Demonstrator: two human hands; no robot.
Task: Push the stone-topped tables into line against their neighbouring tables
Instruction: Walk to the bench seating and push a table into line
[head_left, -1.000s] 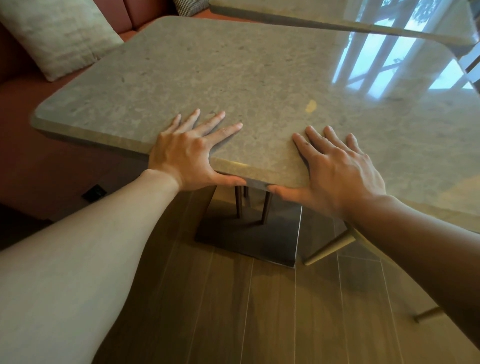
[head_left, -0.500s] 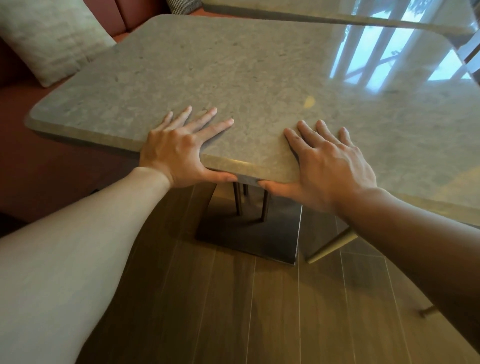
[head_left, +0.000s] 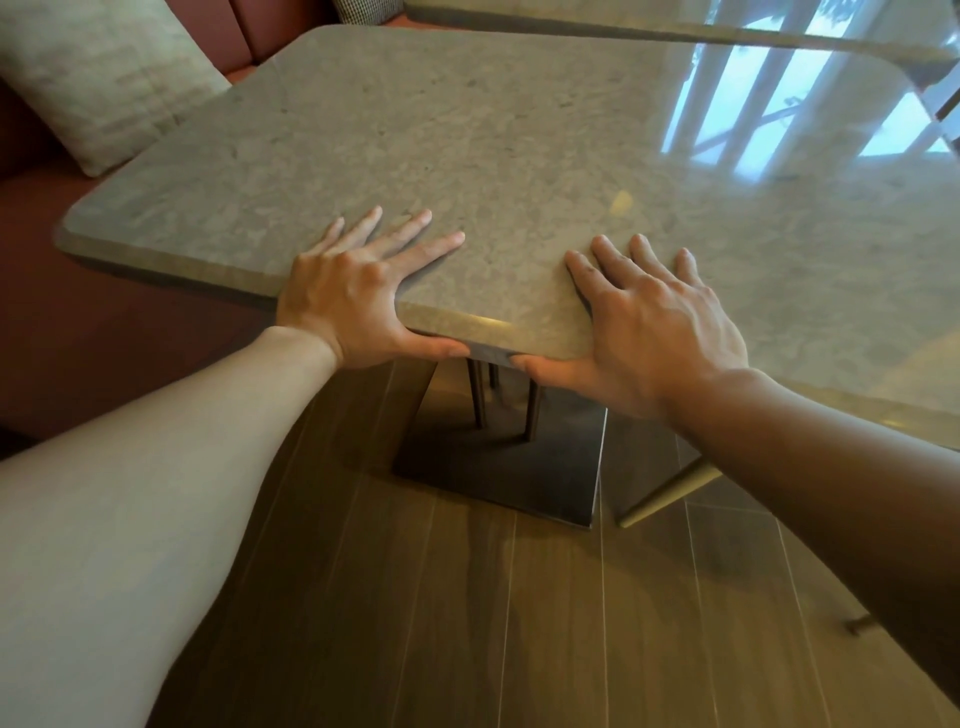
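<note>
The near edge of the stone-topped table (head_left: 493, 156) is gripped by both hands. The left hand (head_left: 353, 291) and right hand (head_left: 654, 332) are laid flat on top, thumbs hooked under the rim. A narrow gap is seen between its far edge and the neighbouring table (head_left: 597, 21). A cushion (head_left: 104, 78) is propped on the red bench (head_left: 62, 322) at left.

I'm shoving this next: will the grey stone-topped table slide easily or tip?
Probably heavy: the grey stone-topped table has a thick slab. Its flat dark metal base plate likely drags on the wooden floor rather than tipping.
</note>
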